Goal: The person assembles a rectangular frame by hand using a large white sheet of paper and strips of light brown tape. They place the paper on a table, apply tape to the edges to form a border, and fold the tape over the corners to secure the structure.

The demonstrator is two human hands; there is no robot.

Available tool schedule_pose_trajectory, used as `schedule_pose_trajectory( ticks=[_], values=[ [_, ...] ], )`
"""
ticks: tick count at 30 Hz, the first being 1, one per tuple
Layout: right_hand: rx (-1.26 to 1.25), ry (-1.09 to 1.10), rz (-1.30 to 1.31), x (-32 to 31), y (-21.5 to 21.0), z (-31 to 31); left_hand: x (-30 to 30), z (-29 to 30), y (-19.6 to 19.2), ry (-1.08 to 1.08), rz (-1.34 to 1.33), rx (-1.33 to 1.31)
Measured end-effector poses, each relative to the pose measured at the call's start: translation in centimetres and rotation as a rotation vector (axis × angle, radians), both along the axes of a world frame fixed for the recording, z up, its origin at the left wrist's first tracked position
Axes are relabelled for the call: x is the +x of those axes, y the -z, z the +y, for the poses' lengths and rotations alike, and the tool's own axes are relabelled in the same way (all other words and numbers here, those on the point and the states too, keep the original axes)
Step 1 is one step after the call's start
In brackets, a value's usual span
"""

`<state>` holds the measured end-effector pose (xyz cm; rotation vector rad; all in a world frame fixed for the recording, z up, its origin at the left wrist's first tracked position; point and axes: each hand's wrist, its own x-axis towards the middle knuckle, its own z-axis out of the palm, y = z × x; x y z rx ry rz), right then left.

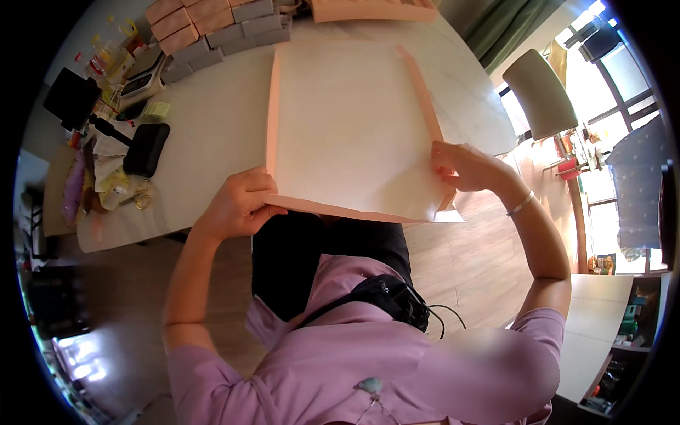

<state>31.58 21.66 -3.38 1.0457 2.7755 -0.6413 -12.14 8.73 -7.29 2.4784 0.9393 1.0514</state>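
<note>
A large flat sheet of card [350,127], cream inside with pale pink folded edges, lies on the white table [205,127] and overhangs its near edge. My left hand [241,202] pinches the sheet's near left corner. My right hand [464,166] grips the near right corner, where the pink side flap is bent up. A thin bracelet sits on my right wrist.
Stacked pink and grey small boxes [212,28] sit at the table's far left. A black pouch [146,149], a black stand and small clutter fill the left end. A chair [542,92] stands at the far right beside windows. Wooden floor lies below.
</note>
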Motion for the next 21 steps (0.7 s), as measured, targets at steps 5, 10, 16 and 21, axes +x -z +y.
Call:
schedule_pose_trajectory(
  ticks=[5,10,16,21],
  values=[
    [-0.018,-0.02,-0.097,-0.1,-1.0,-0.6,0.8,-0.8,-2.3,0.015,0.049,0.036],
    [-0.037,0.055,-0.121,0.8,-1.8,-1.1,2.3,-1.9,-4.5,0.071,0.095,0.08],
    [-0.042,0.115,-0.106,1.5,-2.1,-1.7,3.4,-3.1,-5.8,0.084,0.256,0.193],
    [-0.116,0.105,-0.108,2.0,-2.0,-1.8,4.7,-4.2,-7.5,0.084,0.348,0.291]
  ],
)
